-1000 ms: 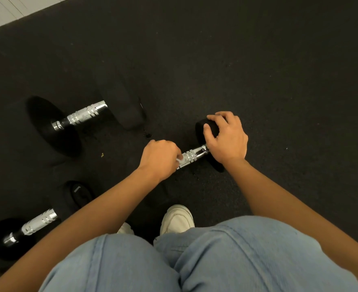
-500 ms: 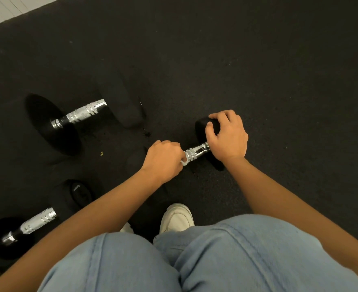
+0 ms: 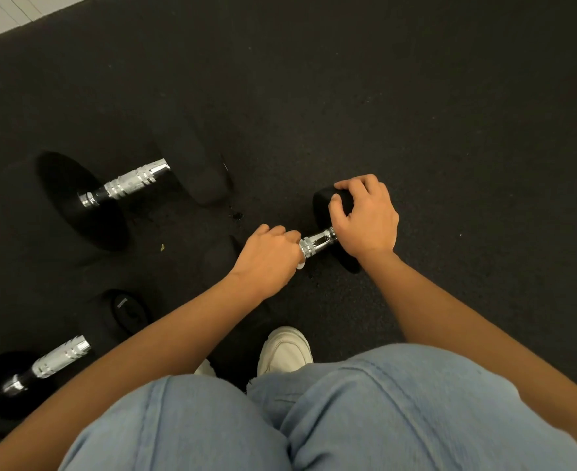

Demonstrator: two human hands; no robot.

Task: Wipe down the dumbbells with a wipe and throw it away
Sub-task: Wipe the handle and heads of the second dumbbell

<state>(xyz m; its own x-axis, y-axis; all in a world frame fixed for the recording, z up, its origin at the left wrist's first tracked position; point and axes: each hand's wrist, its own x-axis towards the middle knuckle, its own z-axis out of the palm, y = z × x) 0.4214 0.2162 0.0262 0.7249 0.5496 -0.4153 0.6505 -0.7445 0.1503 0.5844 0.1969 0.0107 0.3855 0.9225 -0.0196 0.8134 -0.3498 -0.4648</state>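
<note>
A small dumbbell [image 3: 317, 243] with a chrome handle and black ends lies on the dark floor in the middle. My left hand [image 3: 266, 256] is wrapped round its handle with a white wipe [image 3: 301, 265] peeking out under the fingers. My right hand [image 3: 365, 219] grips the dumbbell's black right end and holds it steady. The left end of this dumbbell is mostly hidden behind my left hand.
A large dumbbell [image 3: 127, 183] lies at the left, and another dumbbell [image 3: 59, 358] at the lower left. My white shoe [image 3: 285, 350] and denim-clad knees fill the foreground. A pale floor strip [image 3: 5, 15] shows at the top left. A small scrap [image 3: 162, 247] lies on the mat.
My left hand has slid along the handle toward the right end, covering more of the chrome. My right hand stays on the black end.
</note>
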